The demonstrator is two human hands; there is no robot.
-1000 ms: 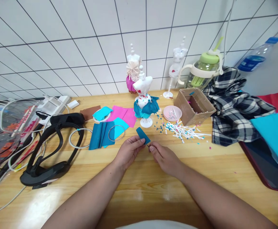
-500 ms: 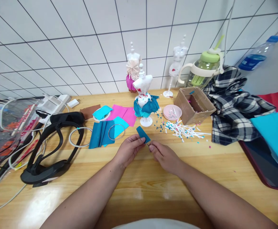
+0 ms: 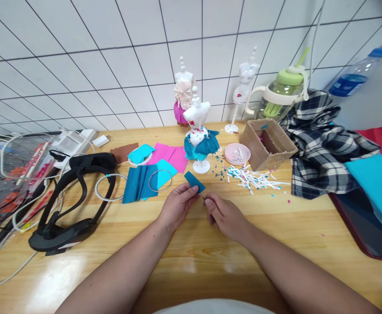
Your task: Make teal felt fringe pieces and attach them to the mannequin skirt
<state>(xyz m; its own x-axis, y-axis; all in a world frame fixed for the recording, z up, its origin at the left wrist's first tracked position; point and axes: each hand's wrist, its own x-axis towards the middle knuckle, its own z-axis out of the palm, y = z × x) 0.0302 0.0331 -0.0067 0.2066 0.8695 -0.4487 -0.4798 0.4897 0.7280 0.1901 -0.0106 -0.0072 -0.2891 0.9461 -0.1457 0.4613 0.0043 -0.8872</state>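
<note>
My left hand (image 3: 178, 205) pinches a small dark teal piece of crepe paper (image 3: 194, 181) between thumb and fingers. Close by on its right, my right hand (image 3: 222, 213) is closed around a thin metal tool (image 3: 202, 197), whose tip points at the paper's lower edge. Most of that tool is hidden in the fingers, so its kind is unclear. Just beyond both hands stands a small white dress form (image 3: 197, 114) wearing a ruffled teal paper skirt (image 3: 201, 145). Left of it lie folded teal paper (image 3: 135, 183), pink sheets (image 3: 164, 152) and a thin ring (image 3: 160, 190).
White paper strips (image 3: 254, 178) lie before a pink dish (image 3: 237, 154) and a cardboard box (image 3: 254, 150). Two more dress forms stand at the tiled wall. A black headset (image 3: 92, 213) lies left; a plaid cloth (image 3: 311, 152) and green-lidded jug (image 3: 277, 98) stand right.
The teal piece has shifted slightly left and turned in my left hand. My right hand has moved a little down, its tool still near the paper's lower edge.
</note>
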